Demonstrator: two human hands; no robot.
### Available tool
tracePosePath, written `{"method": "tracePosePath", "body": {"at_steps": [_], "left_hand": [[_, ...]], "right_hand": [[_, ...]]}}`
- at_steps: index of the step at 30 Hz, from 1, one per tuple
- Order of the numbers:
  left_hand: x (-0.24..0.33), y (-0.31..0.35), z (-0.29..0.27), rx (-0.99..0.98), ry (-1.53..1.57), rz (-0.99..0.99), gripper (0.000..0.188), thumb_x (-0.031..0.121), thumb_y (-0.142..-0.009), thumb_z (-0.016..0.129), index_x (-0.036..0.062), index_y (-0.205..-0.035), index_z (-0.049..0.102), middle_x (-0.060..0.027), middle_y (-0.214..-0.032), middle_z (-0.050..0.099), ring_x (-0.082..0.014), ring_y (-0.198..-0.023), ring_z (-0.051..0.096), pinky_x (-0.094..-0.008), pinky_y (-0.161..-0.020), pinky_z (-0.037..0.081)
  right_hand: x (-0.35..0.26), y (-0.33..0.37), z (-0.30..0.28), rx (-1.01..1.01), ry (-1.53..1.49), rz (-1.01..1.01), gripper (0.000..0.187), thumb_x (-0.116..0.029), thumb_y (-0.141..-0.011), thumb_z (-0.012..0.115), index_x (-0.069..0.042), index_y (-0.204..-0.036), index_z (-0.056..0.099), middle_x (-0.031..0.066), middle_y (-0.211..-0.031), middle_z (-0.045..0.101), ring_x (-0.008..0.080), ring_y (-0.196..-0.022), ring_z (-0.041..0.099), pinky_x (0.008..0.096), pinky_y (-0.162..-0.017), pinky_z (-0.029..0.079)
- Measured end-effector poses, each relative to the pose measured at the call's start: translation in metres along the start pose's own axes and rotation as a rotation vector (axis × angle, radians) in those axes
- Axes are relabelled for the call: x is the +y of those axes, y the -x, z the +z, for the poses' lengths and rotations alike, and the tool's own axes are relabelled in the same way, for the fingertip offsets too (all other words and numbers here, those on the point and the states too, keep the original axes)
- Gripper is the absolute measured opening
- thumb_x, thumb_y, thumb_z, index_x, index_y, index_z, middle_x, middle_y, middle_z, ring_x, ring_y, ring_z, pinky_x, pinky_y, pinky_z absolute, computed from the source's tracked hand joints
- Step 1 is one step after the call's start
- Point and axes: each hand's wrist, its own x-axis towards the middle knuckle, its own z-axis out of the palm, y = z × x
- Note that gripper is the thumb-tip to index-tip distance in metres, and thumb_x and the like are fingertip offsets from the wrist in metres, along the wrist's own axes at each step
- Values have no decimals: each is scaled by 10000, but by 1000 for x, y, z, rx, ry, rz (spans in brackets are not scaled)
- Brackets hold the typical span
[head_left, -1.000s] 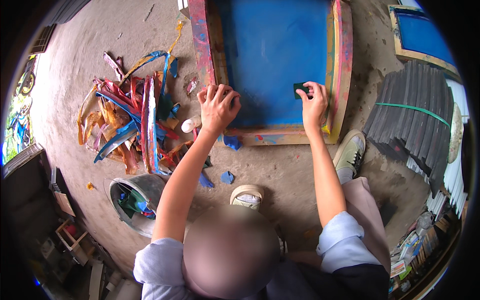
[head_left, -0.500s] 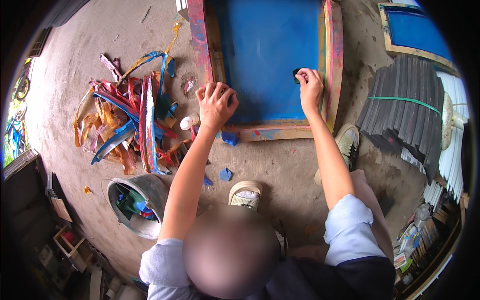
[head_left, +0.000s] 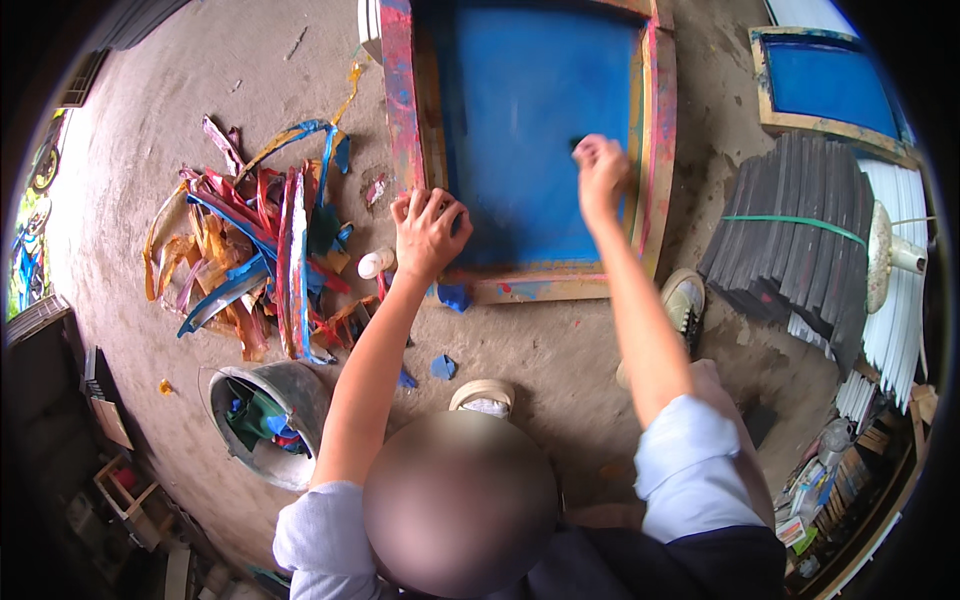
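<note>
A paint-stained wooden screen-printing frame (head_left: 400,90) lies before me, with a blue screen (head_left: 530,110) stretched inside it. My left hand (head_left: 430,235) is curled over the frame's near left corner, gripping its side. Over the right part of the blue screen, my right hand (head_left: 602,178) is smeared by motion. Its fingertips are pinched together on a small dark scrap (head_left: 577,143), possibly cloth, mostly hidden by the fingers. Beside my left wrist stands a small white-capped container (head_left: 376,262). A blue scrap (head_left: 454,297) rests at the frame's near edge.
Left on the concrete floor lies a heap of paint-crusted strips (head_left: 260,235). Nearer, a grey bucket (head_left: 290,400) holds coloured scraps. To the right are dark stacked sheets (head_left: 790,230) tied with green strap, white sheets (head_left: 893,330) and another blue-screened frame (head_left: 830,85).
My right hand has slid a little left across the blue screen with the dark scrap. My left hand keeps its grip on the frame; the whole view has shifted slightly.
</note>
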Motion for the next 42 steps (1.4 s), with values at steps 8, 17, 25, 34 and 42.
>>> {"method": "tracePosePath", "body": {"at_steps": [8, 17, 25, 34, 42], "left_hand": [[-6, -1, -3, 29, 15, 27, 66, 191, -719, 677, 159, -763, 639, 27, -879, 569, -193, -930, 542, -403, -858, 350], [-7, 0, -1, 37, -4, 20, 81, 212, -710, 678, 153, -741, 632, 16, -871, 563, -192, -937, 540, -403, -862, 348], [-4, -2, -3, 46, 20, 19, 60, 175, -709, 691, 148, -725, 640, 24, -842, 580, -196, -925, 549, -404, -868, 343], [-9, 0, -4, 22, 29, 28, 76, 207, -715, 675, 151, -746, 635, 14, -863, 567, -193, -951, 540, -406, -855, 348], [-5, -1, 0, 46, 11, 22, 57, 180, -706, 687, 150, -736, 649, 24, -862, 581, -198, -927, 545, -402, -858, 341]], "right_hand": [[-2, 89, 37, -268, 243, -628, 117, 9, -768, 553, -23, -860, 618, 124, -871, 609, 300, -930, 580, 415, -861, 481], [2, 35, 11, 13, 155, -160, 98, 51, -789, 608, -31, -843, 611, 116, -753, 555, 263, -683, 580, 397, -642, 465], [21, 55, 4, 34, 205, -155, 72, 3, -805, 638, -35, -865, 634, 143, -797, 581, 294, -701, 583, 374, -624, 467], [50, 74, -19, 30, 224, 0, 87, -59, -801, 681, -12, -840, 619, 115, -798, 624, 252, -712, 627, 363, -644, 492], [50, 53, -25, 41, 181, 34, 55, -27, -806, 665, -11, -845, 630, 135, -792, 640, 266, -723, 642, 354, -670, 501]]}}
